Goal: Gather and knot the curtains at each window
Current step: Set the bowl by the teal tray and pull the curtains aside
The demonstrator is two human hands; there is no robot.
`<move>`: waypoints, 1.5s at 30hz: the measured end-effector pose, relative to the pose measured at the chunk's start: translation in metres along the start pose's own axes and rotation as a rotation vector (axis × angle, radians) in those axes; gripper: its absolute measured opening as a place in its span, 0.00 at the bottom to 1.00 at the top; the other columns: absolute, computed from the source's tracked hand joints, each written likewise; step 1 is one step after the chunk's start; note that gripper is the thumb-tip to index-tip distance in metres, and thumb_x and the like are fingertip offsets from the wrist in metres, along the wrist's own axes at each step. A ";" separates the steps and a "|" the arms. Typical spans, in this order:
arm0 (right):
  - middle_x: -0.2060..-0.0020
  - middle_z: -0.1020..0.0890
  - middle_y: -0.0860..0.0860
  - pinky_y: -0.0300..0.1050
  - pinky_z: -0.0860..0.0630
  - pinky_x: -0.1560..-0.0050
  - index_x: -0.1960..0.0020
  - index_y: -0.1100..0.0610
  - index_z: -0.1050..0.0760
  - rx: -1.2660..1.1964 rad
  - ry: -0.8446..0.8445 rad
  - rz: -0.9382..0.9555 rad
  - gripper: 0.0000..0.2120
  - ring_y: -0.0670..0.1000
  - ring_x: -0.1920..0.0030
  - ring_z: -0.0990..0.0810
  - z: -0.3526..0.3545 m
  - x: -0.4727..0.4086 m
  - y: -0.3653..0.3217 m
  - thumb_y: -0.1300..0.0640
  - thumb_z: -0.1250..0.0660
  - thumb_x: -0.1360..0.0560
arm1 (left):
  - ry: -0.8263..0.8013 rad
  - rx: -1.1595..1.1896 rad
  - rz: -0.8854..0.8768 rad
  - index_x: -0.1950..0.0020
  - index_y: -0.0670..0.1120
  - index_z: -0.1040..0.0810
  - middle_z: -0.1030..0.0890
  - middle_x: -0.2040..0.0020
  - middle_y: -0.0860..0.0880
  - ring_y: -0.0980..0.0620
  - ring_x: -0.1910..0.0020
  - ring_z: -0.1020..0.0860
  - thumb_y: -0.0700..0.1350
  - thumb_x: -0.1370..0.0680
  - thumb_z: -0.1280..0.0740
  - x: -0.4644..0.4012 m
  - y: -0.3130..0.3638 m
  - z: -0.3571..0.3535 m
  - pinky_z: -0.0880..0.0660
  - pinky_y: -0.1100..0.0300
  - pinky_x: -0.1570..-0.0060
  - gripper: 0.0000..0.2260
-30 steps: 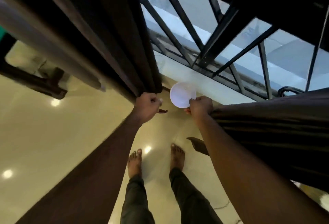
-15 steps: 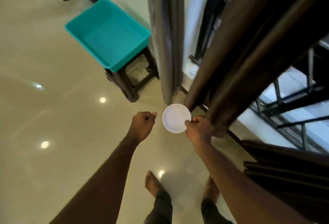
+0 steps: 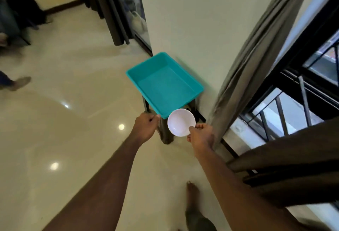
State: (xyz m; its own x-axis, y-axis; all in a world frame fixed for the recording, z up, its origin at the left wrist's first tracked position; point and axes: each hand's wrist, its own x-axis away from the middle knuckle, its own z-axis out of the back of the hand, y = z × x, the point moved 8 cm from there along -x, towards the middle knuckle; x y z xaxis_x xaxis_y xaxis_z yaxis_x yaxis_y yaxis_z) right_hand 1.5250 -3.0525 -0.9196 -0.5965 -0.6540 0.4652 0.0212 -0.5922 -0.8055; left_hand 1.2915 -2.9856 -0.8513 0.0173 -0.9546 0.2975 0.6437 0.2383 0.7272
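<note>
My right hand (image 3: 200, 135) pinches the rim of a small white bowl (image 3: 180, 122), held just past the near corner of a teal plastic tray (image 3: 192, 84). My left hand (image 3: 145, 127) is curled into a fist beside the bowl and holds nothing that I can see. A grey curtain (image 3: 256, 62) hangs loose along the window frame, right of my right hand. A dark brown curtain (image 3: 293, 157) lies bunched across the lower right, behind my right forearm. Another dark curtain (image 3: 110, 7) hangs at a far doorway.
The teal tray sits on a dark stool (image 3: 166, 135) against the white wall (image 3: 201, 20). A barred window (image 3: 293, 102) fills the right side. At the far left a person's foot (image 3: 20, 82) and dark furniture (image 3: 25, 8) stand on the glossy floor.
My view has swung left from the window bars to the tray and stool. My left hand let go of the dark curtain. The right hand kept the white bowl throughout.
</note>
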 end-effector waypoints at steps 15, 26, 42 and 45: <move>0.45 0.15 0.59 0.50 0.18 0.51 0.39 0.65 0.21 0.116 0.129 -0.338 0.19 0.60 0.47 0.14 -0.152 -0.205 -0.046 0.61 0.24 0.28 | -0.110 0.024 0.102 0.69 0.45 0.25 0.27 0.76 0.52 0.49 0.71 0.28 0.48 0.17 0.36 -0.264 -0.008 -0.029 0.30 0.57 0.63 0.20; 0.40 0.18 0.59 0.50 0.23 0.40 0.39 0.63 0.23 0.445 0.151 -0.282 0.15 0.60 0.37 0.19 -0.214 -0.287 -0.048 0.62 0.29 0.24 | -0.298 -0.053 0.061 0.69 0.45 0.25 0.26 0.75 0.51 0.48 0.72 0.26 0.50 0.17 0.35 -0.382 -0.037 -0.075 0.28 0.57 0.62 0.21; 0.37 0.21 0.61 0.56 0.22 0.41 0.37 0.61 0.24 0.425 0.225 -0.448 0.17 0.64 0.36 0.21 -0.238 -0.298 -0.013 0.61 0.28 0.24 | -0.506 -0.117 0.045 0.64 0.41 0.23 0.25 0.73 0.50 0.52 0.74 0.27 0.49 0.16 0.36 -0.406 -0.071 -0.090 0.29 0.61 0.67 0.19; 0.36 0.22 0.61 0.56 0.22 0.39 0.36 0.62 0.25 0.400 0.229 -0.468 0.19 0.64 0.35 0.22 -0.240 -0.295 -0.012 0.61 0.28 0.25 | -0.540 -0.128 0.021 0.62 0.41 0.22 0.24 0.70 0.49 0.53 0.72 0.26 0.49 0.16 0.37 -0.402 -0.069 -0.091 0.28 0.60 0.66 0.18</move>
State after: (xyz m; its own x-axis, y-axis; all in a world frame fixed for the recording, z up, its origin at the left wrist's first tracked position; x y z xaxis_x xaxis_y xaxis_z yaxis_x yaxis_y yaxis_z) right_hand 1.5082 -2.7397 -1.1345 -0.7698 -0.1943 0.6079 -0.0118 -0.9480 -0.3180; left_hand 1.3097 -2.6347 -1.0777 -0.3420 -0.7143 0.6105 0.7359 0.2004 0.6467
